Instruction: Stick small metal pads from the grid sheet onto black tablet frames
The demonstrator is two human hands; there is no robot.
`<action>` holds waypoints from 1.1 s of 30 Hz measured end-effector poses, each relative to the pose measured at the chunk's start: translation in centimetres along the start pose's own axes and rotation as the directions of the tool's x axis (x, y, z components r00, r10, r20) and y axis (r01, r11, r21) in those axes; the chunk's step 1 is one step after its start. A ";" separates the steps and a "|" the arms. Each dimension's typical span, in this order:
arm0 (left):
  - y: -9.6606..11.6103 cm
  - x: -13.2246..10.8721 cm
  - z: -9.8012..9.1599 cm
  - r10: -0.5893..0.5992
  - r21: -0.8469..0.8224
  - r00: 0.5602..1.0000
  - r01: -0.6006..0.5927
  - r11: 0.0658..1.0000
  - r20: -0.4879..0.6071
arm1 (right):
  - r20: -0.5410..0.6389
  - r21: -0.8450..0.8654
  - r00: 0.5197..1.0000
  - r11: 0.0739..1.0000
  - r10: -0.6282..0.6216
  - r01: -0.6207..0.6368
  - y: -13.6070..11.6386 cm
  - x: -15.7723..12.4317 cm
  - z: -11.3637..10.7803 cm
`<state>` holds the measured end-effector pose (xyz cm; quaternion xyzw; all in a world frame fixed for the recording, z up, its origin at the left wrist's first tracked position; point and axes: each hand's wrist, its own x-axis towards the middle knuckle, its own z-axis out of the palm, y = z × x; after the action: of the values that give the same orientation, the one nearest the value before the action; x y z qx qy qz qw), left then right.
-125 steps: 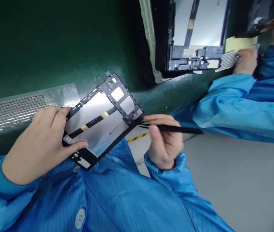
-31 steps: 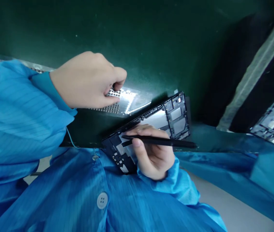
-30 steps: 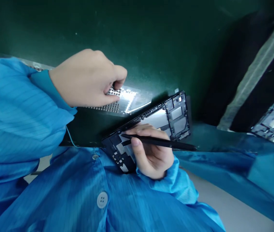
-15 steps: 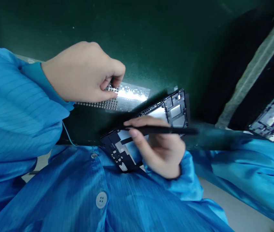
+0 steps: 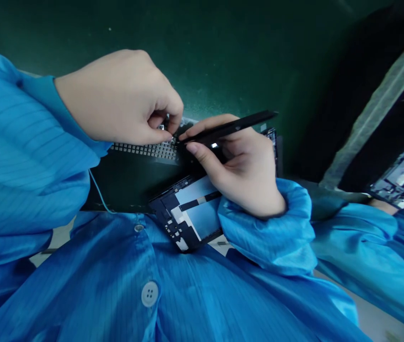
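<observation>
Over on the far right, a second tablet display assembly [image 5: 399, 183] sits in a black holder, a pale green tape strip [image 5: 376, 107] running along that holder's edge. Right beside it, a co-worker's blue sleeve [image 5: 362, 242] pushes into view, hand [image 5: 382, 206] just showing at the cuff. Dark green mat [image 5: 223, 57] fills the far side, and a pale grey surface [image 5: 396, 330] peeks through at the near right.

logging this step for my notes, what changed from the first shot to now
The left hand let go of the display panel and moved up to the gridded film sheet, pinching it. The right hand swung over the panel, bringing the black tweezers close to the left hand. The tweezers stayed in the right hand.
</observation>
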<state>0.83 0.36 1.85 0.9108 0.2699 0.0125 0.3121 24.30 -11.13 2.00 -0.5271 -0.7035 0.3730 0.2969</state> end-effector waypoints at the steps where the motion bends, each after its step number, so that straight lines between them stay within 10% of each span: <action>1: 0.0 0.1 0.0 -0.005 0.002 1.000 0.005 1.000 0.006 | 0.016 -0.014 1.000 1.000 -0.006 0.006 0.0 0.2 -0.1; 6: 0.5 0.4 -0.2 -0.053 0.008 0.998 0.052 0.999 0.023 | 0.019 0.051 0.999 0.998 0.028 -0.029 -0.4 0.1 -0.7; 14: 1.0 -0.1 -0.5 -0.099 0.010 0.995 0.099 0.995 0.024 | -0.363 0.195 0.932 0.978 0.008 0.068 -1.0 -7.2 2.6; 33: 1.1 -0.1 -0.5 -0.096 -0.013 0.995 0.096 0.995 0.029 | -0.311 0.159 0.950 0.985 -0.015 0.068 -1.1 -7.1 1.9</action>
<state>1.13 -0.10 2.91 0.8946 0.3088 -0.0134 0.3227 24.06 -18.52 1.70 -0.5370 -0.6254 0.3377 0.4544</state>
